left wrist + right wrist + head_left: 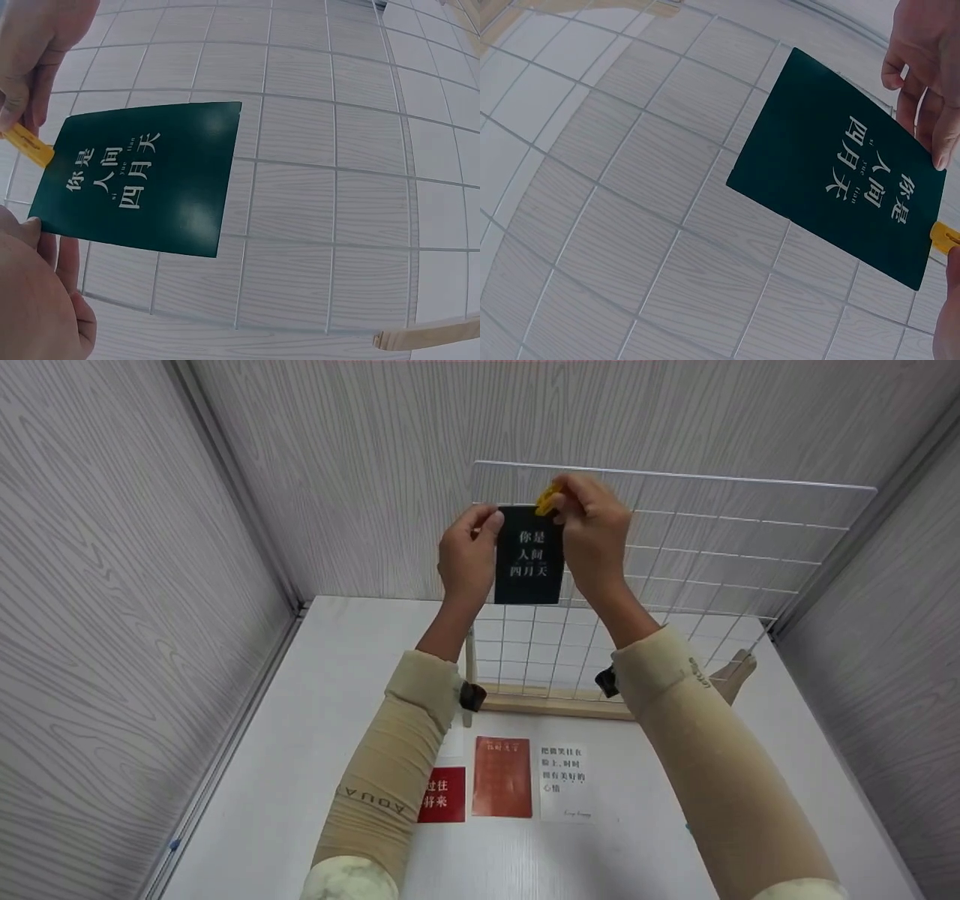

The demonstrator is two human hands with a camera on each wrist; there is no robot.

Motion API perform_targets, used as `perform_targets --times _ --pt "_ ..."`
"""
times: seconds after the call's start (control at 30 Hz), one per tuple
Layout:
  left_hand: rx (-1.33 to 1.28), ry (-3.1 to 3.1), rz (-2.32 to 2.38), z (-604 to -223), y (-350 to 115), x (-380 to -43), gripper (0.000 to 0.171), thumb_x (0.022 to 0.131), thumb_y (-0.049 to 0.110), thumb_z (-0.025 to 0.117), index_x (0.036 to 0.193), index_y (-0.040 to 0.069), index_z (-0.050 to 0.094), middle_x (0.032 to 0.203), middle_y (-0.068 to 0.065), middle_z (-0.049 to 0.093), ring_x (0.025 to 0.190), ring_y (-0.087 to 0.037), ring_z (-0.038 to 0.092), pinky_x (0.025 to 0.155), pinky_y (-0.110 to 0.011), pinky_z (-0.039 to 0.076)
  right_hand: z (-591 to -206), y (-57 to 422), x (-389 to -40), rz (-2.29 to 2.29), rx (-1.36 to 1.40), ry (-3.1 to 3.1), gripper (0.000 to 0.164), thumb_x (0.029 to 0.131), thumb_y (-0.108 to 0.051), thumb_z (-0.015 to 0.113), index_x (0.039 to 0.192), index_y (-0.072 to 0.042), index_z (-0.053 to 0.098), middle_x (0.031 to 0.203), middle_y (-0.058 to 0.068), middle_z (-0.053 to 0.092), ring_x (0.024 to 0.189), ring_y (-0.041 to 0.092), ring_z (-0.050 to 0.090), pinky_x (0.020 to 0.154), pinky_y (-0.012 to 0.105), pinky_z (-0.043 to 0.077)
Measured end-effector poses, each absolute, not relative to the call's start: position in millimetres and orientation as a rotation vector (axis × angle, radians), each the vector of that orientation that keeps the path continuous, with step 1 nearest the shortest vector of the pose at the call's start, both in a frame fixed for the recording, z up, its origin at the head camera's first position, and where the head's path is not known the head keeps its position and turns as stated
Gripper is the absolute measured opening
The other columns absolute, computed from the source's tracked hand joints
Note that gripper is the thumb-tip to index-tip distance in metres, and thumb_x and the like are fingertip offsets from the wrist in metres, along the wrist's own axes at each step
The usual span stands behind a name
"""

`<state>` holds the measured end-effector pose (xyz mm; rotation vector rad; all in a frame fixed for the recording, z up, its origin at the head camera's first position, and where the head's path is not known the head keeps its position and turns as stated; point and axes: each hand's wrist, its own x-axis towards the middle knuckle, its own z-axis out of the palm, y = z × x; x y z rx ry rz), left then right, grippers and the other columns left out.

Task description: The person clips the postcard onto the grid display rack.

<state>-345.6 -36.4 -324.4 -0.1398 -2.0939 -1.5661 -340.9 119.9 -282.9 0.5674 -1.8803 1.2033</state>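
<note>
A dark green card (529, 556) with white Chinese characters is held up in front of a white wire grid (675, 540). My left hand (468, 553) pinches the card's upper left corner between thumb and fingers. At the card's top edge, right of the middle, my right hand (596, 529) pinches a yellow clip (550, 499). The clip's tip overlaps the card's edge in the left wrist view, where the green card (146, 180) lies sideways. In the right wrist view the yellow clip (945, 237) sits at the card's edge beside the left thumb.
The grid stands on a wooden base (555, 705) on a white table (360, 660). Nearer me lie a red-orange card (502, 777), a white card (566, 781) with black text and a red card (444, 795), partly behind my left sleeve. Wood-grain panels (112, 585) enclose the table.
</note>
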Motion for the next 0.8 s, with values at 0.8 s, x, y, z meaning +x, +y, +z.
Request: perform_targets --times 0.8 --pt "-0.093 -2.086 -1.56 -322.8 -33.9 -343.5 0.03 0.104 0.036 0.055 0.125 0.019 0.067 0.118 0.005 0.068 0.1 -0.008 0.061 0.082 -0.028 0.047 -283.9 106.5 -340.1 1.025 0.537 -1.939 0.023 0.101 -0.009 0.059 0.118 -0.004 0.074 0.112 0.011 0.074 0.104 0.02 0.068 0.096 0.027 0.054"
